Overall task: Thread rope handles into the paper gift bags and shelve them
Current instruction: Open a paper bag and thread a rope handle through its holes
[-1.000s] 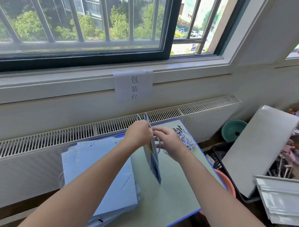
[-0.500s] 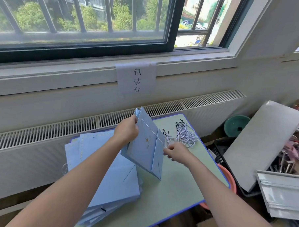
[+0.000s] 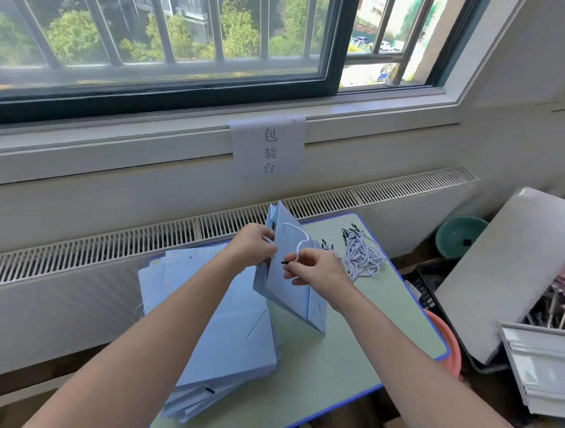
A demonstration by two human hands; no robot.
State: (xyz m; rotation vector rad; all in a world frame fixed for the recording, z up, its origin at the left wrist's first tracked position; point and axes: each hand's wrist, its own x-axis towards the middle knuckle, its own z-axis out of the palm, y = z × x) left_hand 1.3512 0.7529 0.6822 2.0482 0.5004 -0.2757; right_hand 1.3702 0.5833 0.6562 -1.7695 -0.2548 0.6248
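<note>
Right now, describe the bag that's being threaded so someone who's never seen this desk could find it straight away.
Start at the green table under the window. A stack of flat blue bags lies on its left side, a pile of cords at the far right. The bag you want stands between them, the only upright one, gripped by the left hand, a white cord looped on its face.

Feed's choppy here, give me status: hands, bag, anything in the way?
Left hand grips bag upright. Right hand pinches rope handle, black tip free. Nothing blocking; spare ropes just right.
</note>
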